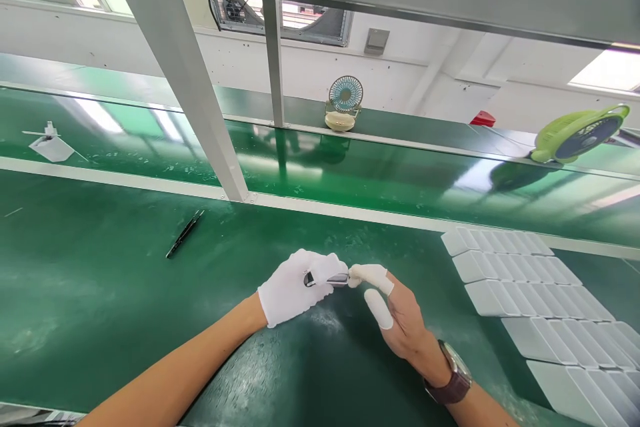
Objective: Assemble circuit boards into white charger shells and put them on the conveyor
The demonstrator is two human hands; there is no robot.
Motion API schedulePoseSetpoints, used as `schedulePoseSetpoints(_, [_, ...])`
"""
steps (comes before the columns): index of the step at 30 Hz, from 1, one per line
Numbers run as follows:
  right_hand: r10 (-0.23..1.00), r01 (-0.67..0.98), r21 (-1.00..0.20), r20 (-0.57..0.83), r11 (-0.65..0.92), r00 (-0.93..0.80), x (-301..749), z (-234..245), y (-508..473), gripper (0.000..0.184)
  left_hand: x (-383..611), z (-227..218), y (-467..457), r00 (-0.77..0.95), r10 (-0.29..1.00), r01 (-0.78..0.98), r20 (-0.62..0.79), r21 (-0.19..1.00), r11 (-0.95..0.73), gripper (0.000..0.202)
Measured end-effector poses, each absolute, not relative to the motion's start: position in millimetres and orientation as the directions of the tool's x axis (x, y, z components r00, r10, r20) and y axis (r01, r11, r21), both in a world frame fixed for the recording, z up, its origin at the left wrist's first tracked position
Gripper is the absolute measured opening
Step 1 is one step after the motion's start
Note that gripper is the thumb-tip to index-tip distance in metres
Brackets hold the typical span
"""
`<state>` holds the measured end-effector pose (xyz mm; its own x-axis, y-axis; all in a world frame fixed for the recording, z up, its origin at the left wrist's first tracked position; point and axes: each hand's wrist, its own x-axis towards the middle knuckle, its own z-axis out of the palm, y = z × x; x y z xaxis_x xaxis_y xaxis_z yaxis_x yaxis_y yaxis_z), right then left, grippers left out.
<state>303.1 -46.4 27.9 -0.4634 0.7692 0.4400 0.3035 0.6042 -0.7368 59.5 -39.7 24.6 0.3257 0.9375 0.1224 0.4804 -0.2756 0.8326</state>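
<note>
My left hand (303,283), in a white glove, is closed on a small flat object with a dark end and a shiny silver-grey edge (339,279). The glove covers most of it, so its kind does not show. My right hand (395,310) wears white finger cots and a wristwatch. Its covered forefinger reaches to the right end of the object, and I cannot tell whether it touches. The thumb stands apart below, with nothing visible between thumb and fingers. A pair of black tweezers (185,233) lies on the green bench (115,287), left of my hands.
Rows of overlapping translucent white pieces (540,287) lie at the right. A white metal post (185,73) rises from the bench's back rail. Beyond it are a small fan (345,97), a green fan (580,133), a red object (483,119) and a white piece (51,145).
</note>
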Motion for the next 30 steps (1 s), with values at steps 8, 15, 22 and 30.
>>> schedulePoseSetpoints(8, [0.623, 0.483, -0.409, 0.630, 0.774, -0.464, 292, 23, -42, 0.040, 58, 27, -40, 0.247, 0.969, 0.450, -0.003, 0.886, -0.112, 0.027])
schedulePoseSetpoints(15, [0.519, 0.453, -0.294, 0.670, 0.842, -0.531, 297, 19, -44, 0.052, 66, 29, -41, 0.168, 0.986, 0.481, -0.010, 0.874, -0.073, 0.013])
schedulePoseSetpoints(22, [0.496, 0.447, -0.257, 0.651, 0.857, -0.575, 296, 18, -43, 0.043, 68, 31, -39, 0.186, 0.977, 0.438, -0.102, 0.899, 0.011, 0.019])
schedulePoseSetpoints(30, [0.522, 0.464, -0.274, 0.625, 0.843, -0.580, 292, 12, -40, 0.016, 69, 32, -35, 0.265, 0.952, 0.371, -0.152, 0.928, 0.045, 0.038])
